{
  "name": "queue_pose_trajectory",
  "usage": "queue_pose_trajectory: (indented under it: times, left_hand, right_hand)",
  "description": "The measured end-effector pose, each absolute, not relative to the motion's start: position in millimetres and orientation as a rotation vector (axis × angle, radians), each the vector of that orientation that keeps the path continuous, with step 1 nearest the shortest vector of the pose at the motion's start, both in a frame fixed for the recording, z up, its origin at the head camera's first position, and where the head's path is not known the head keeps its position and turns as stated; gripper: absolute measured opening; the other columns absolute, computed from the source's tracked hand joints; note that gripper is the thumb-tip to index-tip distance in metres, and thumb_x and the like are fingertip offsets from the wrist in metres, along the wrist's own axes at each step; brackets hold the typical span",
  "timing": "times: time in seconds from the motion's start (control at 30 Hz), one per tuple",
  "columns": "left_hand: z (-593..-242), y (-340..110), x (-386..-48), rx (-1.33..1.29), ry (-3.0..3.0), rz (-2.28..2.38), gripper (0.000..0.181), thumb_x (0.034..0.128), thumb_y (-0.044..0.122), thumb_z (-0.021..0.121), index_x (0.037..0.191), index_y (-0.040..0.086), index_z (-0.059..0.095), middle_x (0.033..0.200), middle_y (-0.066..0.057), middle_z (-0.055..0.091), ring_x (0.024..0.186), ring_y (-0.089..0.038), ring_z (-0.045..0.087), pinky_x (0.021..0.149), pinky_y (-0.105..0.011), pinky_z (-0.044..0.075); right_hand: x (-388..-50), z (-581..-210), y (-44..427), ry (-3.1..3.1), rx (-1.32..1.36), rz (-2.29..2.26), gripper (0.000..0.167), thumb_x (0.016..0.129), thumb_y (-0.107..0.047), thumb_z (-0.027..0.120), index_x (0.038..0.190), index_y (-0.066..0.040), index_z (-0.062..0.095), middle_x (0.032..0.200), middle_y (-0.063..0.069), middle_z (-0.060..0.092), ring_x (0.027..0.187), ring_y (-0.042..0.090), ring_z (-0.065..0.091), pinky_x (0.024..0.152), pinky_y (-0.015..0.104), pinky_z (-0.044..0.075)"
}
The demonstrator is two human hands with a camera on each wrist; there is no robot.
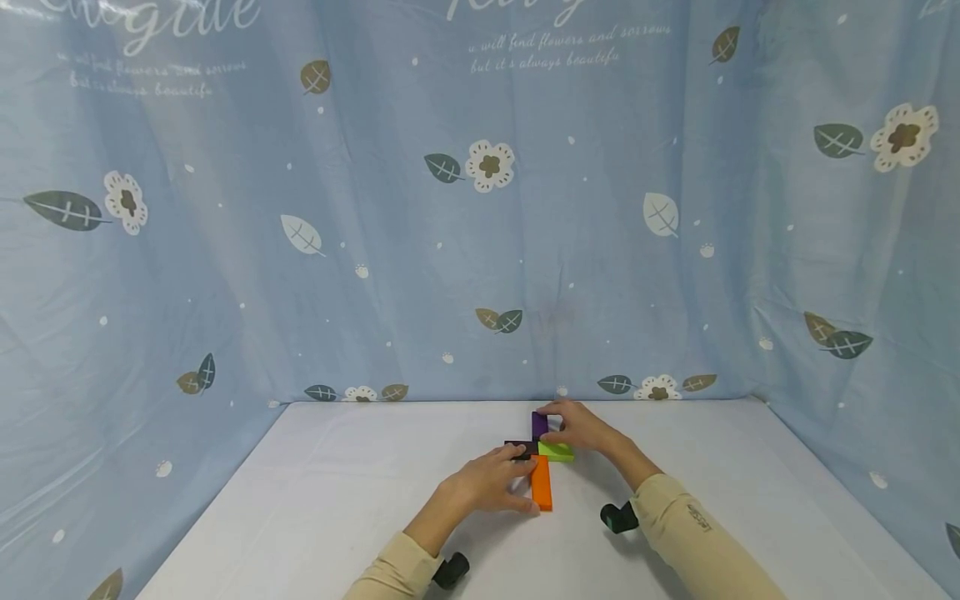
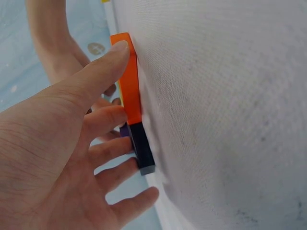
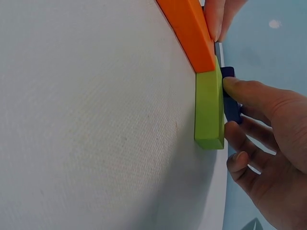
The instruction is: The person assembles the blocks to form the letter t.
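Four blocks meet in a pinwheel on the white table: an orange one (image 1: 542, 487) (image 2: 131, 93) nearest, a green one (image 1: 556, 452) (image 3: 208, 108) to the right, a purple one (image 1: 539, 426) (image 3: 232, 109) at the back and a black one (image 1: 529, 448) (image 2: 141, 146) to the left. The left hand (image 1: 491, 482) (image 2: 57, 143) holds the orange block by its ends between thumb and index finger, other fingers spread along the black block. With thumb and fingertips, the right hand (image 1: 583, 428) (image 3: 280, 124) grips the purple block, just behind the green one.
A patterned blue curtain (image 1: 420, 250) hangs along the table's back edge and both sides. Dark wrist-worn devices are visible below the left forearm (image 1: 452, 571) and beside the right sleeve (image 1: 619, 517). White tabletop (image 1: 337, 475) surrounds the blocks.
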State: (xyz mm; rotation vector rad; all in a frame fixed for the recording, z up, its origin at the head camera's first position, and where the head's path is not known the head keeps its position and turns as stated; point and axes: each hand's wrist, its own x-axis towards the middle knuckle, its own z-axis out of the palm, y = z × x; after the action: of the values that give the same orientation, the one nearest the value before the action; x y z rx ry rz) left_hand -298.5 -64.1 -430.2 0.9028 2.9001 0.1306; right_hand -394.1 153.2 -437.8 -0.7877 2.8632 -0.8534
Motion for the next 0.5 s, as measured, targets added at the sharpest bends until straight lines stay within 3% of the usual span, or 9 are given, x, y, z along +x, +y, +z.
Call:
queue_pose_trajectory:
  times: [0.3,0.5]
  left_hand:
    - [-429.1,-64.1,-298.1,0.886,2.895,0.121,0.077,0.0805,0.065,0.066,0.147,0.031,0.046,0.157,-0.002,0.038,0.142,-0.025,0.041,0.113,-0.042,0.042]
    - [-429.5,-63.3,-297.8,0.896,2.911,0.117,0.077,0.08,0.065,0.067,0.146,0.03,0.047,0.157,-0.003,0.039,0.142,-0.025,0.042,0.111,-0.043,0.044]
  right_hand:
    - [-392.8,-436.6,149.8,2.856,-0.787,-0.867,0.051,0.085,-0.022,0.077,0.132,-0.006,0.062,0.119,0.011,0.064,0.087,0.016,0.061,0.083,0.035,0.059]
    - [-394.0,-438.8,150.0,2.844,-0.781,-0.873,0.048,0.087,-0.021,0.075,0.131,-0.006,0.062,0.123,0.013,0.064,0.091,0.02,0.063,0.085,0.036,0.059]
